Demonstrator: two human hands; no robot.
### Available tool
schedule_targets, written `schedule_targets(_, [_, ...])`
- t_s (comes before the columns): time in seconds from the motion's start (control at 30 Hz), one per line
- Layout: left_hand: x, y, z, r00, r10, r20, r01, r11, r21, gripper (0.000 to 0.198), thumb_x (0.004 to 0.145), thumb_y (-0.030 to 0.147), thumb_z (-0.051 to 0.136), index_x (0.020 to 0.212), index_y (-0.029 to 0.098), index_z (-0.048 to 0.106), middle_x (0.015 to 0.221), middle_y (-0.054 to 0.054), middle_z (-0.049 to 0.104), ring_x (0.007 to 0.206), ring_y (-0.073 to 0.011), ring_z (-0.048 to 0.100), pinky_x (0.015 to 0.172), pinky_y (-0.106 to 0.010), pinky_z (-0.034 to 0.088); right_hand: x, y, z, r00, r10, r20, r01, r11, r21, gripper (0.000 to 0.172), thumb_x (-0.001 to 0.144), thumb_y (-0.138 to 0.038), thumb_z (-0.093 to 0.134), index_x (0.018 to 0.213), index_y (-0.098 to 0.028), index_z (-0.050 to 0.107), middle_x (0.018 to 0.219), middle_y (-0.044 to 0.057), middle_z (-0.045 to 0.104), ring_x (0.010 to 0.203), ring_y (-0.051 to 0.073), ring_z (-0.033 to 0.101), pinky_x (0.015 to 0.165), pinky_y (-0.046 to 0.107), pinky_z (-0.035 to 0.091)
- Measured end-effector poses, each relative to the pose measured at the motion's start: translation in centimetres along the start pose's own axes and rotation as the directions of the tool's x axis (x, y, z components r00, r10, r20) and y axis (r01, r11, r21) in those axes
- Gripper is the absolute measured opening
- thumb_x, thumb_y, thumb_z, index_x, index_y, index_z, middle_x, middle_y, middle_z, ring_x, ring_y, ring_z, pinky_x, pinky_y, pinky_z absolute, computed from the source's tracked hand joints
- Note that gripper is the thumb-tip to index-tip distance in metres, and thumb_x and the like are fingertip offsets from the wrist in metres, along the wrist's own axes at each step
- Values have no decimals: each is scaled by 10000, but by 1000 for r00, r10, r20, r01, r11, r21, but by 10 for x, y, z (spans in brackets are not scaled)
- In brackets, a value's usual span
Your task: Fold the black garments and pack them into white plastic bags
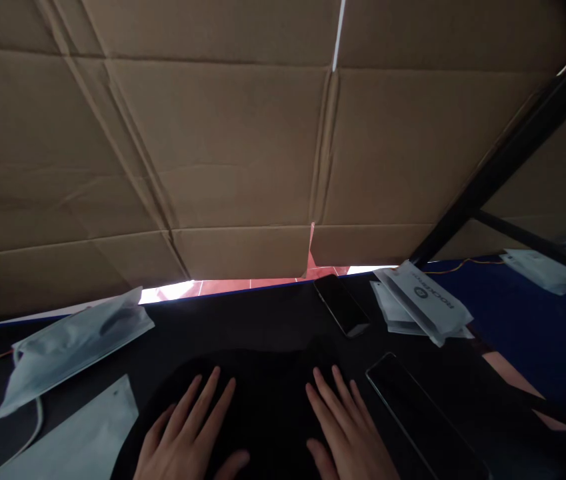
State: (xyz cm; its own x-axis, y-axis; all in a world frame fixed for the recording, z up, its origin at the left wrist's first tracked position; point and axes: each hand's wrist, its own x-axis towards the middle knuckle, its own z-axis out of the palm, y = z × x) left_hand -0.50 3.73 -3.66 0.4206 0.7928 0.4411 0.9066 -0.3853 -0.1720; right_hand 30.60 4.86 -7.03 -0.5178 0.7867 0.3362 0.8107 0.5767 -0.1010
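My left hand (187, 427) lies palm down on dark cloth at the bottom of the head view, fingers spread, holding nothing. To its right my right hand (343, 427) rests the same way, flat with the fingers apart. Just right of it lies a large dark-screened phone (423, 417). Further off, a smaller black phone (341, 305) sits on the black surface (243, 320). Frosted plastic pouches (425, 300), the top one printed, are piled beyond the phones. On the left are a filled frosted pouch (83, 347) and a flat one (83, 433).
Large creased cardboard sheets (223, 147) stand upright across the front, with red tiled floor (247, 287) showing below. A black metal bar (507, 160) slants down at the right. A pale cable (37, 423) runs by the left pouches. More pouches (543, 270) lie at far right.
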Motion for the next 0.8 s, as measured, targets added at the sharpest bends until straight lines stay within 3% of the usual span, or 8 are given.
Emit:
schedule_targets(0.1, [25, 1, -8, 988, -126, 92, 135, 986, -97, 499, 1087, 415, 458, 1568, 363, 579, 1534, -21, 707, 1276, -285, 751, 854, -434, 691, 22, -1, -12, 994, 114, 1, -114, 993, 28, 561, 1123, -225, 461, 1684, -246, 456, 1734, 49, 441, 1583, 352, 461, 1155, 546, 580])
schedule_targets(0.2, [60, 1, -11, 931, -242, 273, 274, 958, -86, 457, 1099, 313, 432, 1496, 342, 656, 1537, -57, 702, 1313, -324, 695, 906, -486, 637, 53, 6, -19, 941, 332, 69, -334, 942, 26, 510, 1147, -282, 421, 1643, -235, 527, 1759, 65, 406, 1623, 359, 392, 1185, 555, 548])
schedule_targets(0.3, [88, -6, -9, 887, -261, 380, 300, 953, -48, 338, 1082, 223, 506, 1289, 295, 764, 1273, -82, 807, 1155, -315, 730, 841, -464, 597, 73, 23, -18, 914, 389, 113, -392, 920, 9, 439, 1109, -330, 514, 1492, -203, 685, 1711, 129, 486, 1575, 439, 455, 1094, 605, 594])
schedule_targets(0.4, [97, -16, -7, 852, -267, 451, 306, 952, -14, 145, 1061, 280, 641, 1133, 221, 753, 1090, -43, 778, 1016, -240, 736, 858, -433, 609, 72, 36, -13, 921, 360, 148, -366, 930, 17, 436, 1096, -352, 553, 1499, -252, 686, 1700, 89, 509, 1585, 426, 444, 1126, 619, 562])
schedule_targets(0.53, [92, -21, -4, 829, -312, 464, 334, 942, 37, 315, 1026, 408, 731, 1245, 184, 699, 1201, -63, 741, 1039, -222, 738, 907, -443, 642, 58, 35, -7, 930, 336, 151, -342, 940, 14, 574, 1143, -444, 457, 1669, -217, 495, 1760, 110, 392, 1654, 418, 291, 1260, 712, 363])
schedule_targets(0.63, [90, -17, 1, 852, -301, 429, 322, 946, 24, 383, 1027, 397, 728, 1354, 206, 666, 1342, -90, 709, 1149, -257, 723, 966, -488, 636, 56, 27, -8, 935, 336, 111, -338, 941, 4, 599, 1162, -408, 385, 1699, -147, 427, 1810, 146, 249, 1684, 431, 157, 1297, 744, 248])
schedule_targets(0.73, [94, -13, 5, 880, -264, 395, 292, 956, -10, 399, 1028, 402, 728, 1370, 209, 659, 1378, -97, 697, 1180, -265, 716, 988, -501, 630, 67, 22, -12, 953, 290, 86, -293, 956, 18, 571, 1168, -352, 377, 1708, -171, 406, 1823, 100, 244, 1701, 386, 96, 1326, 703, 232])
schedule_targets(0.8, [97, -13, 6, 894, -237, 380, 268, 963, -31, 363, 1023, 411, 736, 1307, 192, 682, 1296, -82, 725, 1103, -239, 734, 949, -469, 640, 79, 22, -14, 959, 272, 76, -274, 961, 27, 510, 1147, -264, 411, 1630, -142, 521, 1805, 117, 308, 1694, 396, 152, 1321, 687, 274])
